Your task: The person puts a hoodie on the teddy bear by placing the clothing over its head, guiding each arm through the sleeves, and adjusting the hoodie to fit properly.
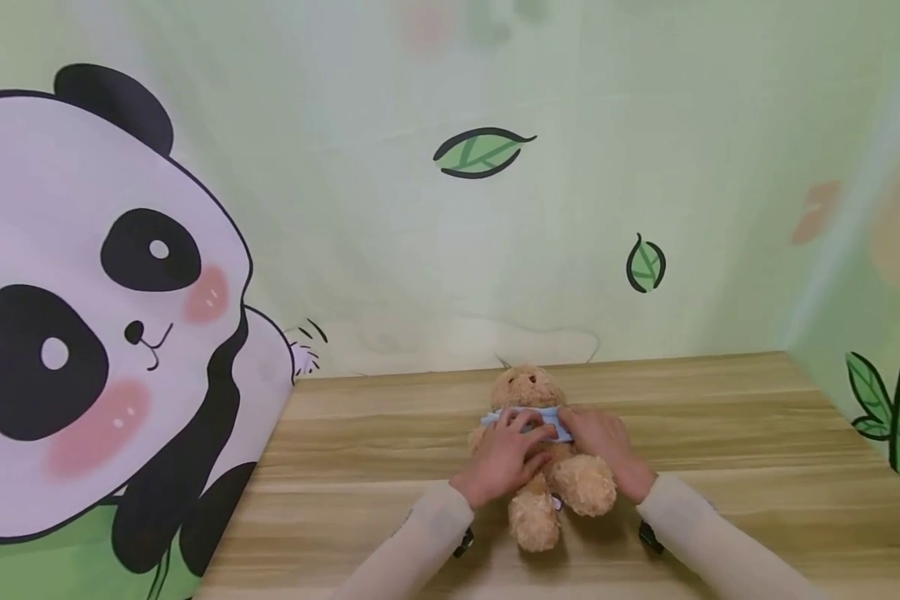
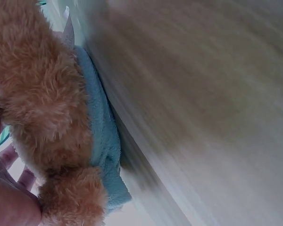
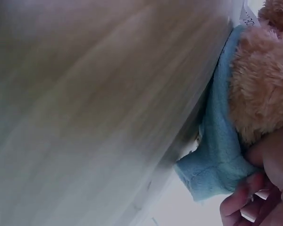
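A brown plush teddy bear [image 1: 528, 387] lies on its back on the table, its head toward the wall and its legs toward me. It wears a light blue shirt [image 3: 219, 155]. My left hand [image 1: 498, 458] rests over the bear's chest and belly, fingers spread. In the left wrist view, those fingers [image 2: 9, 157] show beyond the plush body, partly hidden by it. With thumb and fingers, my right hand [image 1: 607, 446] pinches the edge of the shirt at the bear's other side. A white tag [image 3: 247, 18] sticks out near the legs in the right wrist view.
The wood-grain table [image 1: 360, 467] meets a pale green backdrop [image 1: 360, 208] at its far edge. Printed on the backdrop are a large panda [image 1: 120, 292] at the left and several leaves.
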Demonstrator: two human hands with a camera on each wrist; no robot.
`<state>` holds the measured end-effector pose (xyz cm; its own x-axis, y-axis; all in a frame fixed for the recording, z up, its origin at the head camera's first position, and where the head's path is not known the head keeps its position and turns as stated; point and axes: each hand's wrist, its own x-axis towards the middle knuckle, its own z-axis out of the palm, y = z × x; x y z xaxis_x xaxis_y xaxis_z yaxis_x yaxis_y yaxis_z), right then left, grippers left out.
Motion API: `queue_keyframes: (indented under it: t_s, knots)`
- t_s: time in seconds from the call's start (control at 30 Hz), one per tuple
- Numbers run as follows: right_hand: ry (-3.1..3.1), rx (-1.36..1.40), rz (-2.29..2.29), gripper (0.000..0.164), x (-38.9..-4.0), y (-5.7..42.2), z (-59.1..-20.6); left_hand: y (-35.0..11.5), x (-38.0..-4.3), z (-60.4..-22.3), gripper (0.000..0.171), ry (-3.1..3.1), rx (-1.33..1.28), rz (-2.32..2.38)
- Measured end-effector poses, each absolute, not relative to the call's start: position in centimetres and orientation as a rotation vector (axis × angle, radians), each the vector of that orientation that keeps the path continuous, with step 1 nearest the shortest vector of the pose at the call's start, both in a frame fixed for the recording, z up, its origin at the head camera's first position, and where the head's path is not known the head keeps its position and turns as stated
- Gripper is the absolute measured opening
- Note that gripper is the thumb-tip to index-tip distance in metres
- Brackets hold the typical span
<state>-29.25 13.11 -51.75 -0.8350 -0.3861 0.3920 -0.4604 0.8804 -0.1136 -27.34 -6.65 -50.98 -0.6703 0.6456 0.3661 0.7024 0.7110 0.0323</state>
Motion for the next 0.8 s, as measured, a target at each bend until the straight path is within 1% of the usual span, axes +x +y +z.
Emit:
queue_keyframes:
  t_s: [0.17, 0.37, 0.6, 0.8]
  knots:
    - [-2.641, 0.672, 0.234, 0.018, -28.7, 13.2, -51.5, -6.9, -27.3, -51.2, 0.03, -2.61, -1.035, -0.253]
    - [-2.689, 0.634, 0.125, 0.019, -28.5, 12.8, -51.4, -7.1, -27.2, -51.1, 0.03, -2.626, -1.05, -0.27]
    - [-2.802, 0.599, 0.256, 0.018, -29.4, 12.7, -51.6, -6.9, -27.0, -51.1, 0.029, -2.627, -1.073, -0.254]
    - [-2.759, 0.744, 0.269, 0.032, -29.6, 13.5, -50.7, -7.1, -27.3, -51.0, 0.03, -2.598, -1.057, -0.269]
